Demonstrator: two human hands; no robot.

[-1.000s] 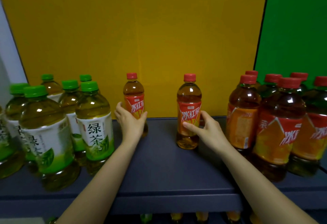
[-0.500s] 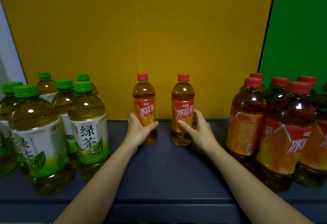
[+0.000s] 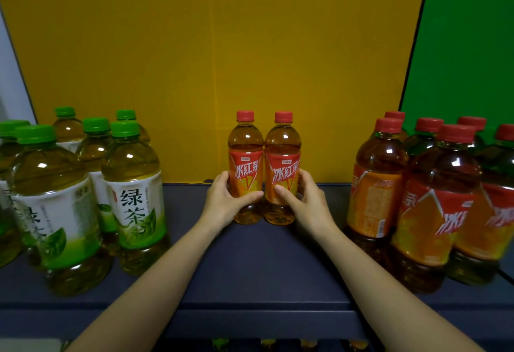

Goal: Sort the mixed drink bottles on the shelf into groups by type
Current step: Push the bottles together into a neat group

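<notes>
Your left hand (image 3: 222, 204) is wrapped round the left bottle (image 3: 246, 162), thumb across the front of its label and fingers behind. Your right hand (image 3: 308, 204) grasps the right bottle (image 3: 282, 165) the same way. Both small red teas stand upright at the back middle of the shelf (image 3: 258, 262), shoulders touching, apart from the green teas (image 3: 133, 196) at the shelf's left end and the big red teas (image 3: 434, 212) at its right end. The pairing looks nearly done, so the risk is probably in letting go. If you press the two together any harder, one base could skid or a bottle could rock backward. Release one hand at a time and feel that each bottle sits flat. Mind your forearms as you draw back. They run close to the big bottles standing towards the shelf's front edge on either side, and a swung elbow could topple one off the shelf.
</notes>
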